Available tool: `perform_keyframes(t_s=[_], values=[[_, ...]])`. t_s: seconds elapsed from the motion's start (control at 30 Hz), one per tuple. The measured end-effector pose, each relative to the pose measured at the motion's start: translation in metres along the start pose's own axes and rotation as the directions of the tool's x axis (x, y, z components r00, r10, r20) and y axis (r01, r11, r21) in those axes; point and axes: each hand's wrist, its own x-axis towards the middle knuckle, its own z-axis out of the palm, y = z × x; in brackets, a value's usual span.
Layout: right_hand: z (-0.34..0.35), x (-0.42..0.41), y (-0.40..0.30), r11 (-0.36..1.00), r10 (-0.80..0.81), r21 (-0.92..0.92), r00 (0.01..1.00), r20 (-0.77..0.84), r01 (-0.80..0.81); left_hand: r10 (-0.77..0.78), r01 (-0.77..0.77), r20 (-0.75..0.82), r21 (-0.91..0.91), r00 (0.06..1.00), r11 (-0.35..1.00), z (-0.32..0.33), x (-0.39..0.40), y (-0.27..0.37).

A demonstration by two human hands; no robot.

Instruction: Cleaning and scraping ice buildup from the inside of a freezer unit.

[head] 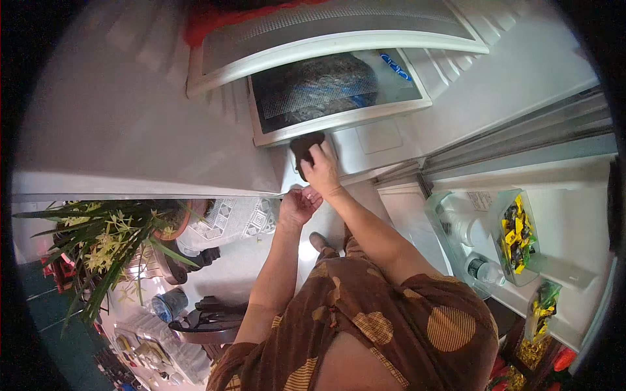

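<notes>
My right hand [321, 168] grips a dark brown or black item [306, 146], perhaps a cloth, on the floor of an open refrigerator [122, 122]. It is just below the front edge of the lower shelf [352, 113]. My left hand [299, 205] is turned palm up close under my right wrist, by the refrigerator's front edge. Its fingers are loosely curled, and nothing shows in them. On the lower shelf, seen through its patterned glass, lies a large dark bundle in clear plastic [332, 85].
An upper glass shelf [337, 44] with a white rim juts out above. To the right, the open door's bins hold bottles [484, 270] and yellow-and-black packets [517, 237]. At left stand a flowering potted plant [112, 239], a patterned cloth [230, 222] and a dark chair [210, 322].
</notes>
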Motion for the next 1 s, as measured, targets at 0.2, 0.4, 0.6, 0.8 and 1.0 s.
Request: perform_keyframes(t_s=[0.2,0.4,0.6,0.8,1.0], values=[[-0.044,-0.004,0.045,0.905,0.055,-0.414,0.993,-0.103,-0.093,-0.049,0.056,-0.128,0.049,0.991,0.997,-0.024,0.019,-0.001],[-0.014,0.01,0.033,0.848,-0.009,-0.527,0.994,-0.106,-0.049,-0.106,0.115,0.082,-0.107,0.991,0.988,-0.074,0.03,0.005],[0.013,0.009,0.029,0.887,-0.026,-0.458,0.996,0.081,0.06,-0.005,-0.011,-0.115,-0.141,0.993,0.99,-0.052,0.025,-0.001],[0.013,0.008,0.039,0.978,-0.17,-0.079,0.959,0.226,0.192,0.063,-0.08,-0.122,-0.142,0.991,0.987,-0.059,0.03,-0.002],[0.019,0.026,0.032,0.986,-0.146,0.003,0.86,0.489,0.166,0.074,-0.091,-0.134,-0.122,0.988,0.988,-0.062,0.035,0.001]])
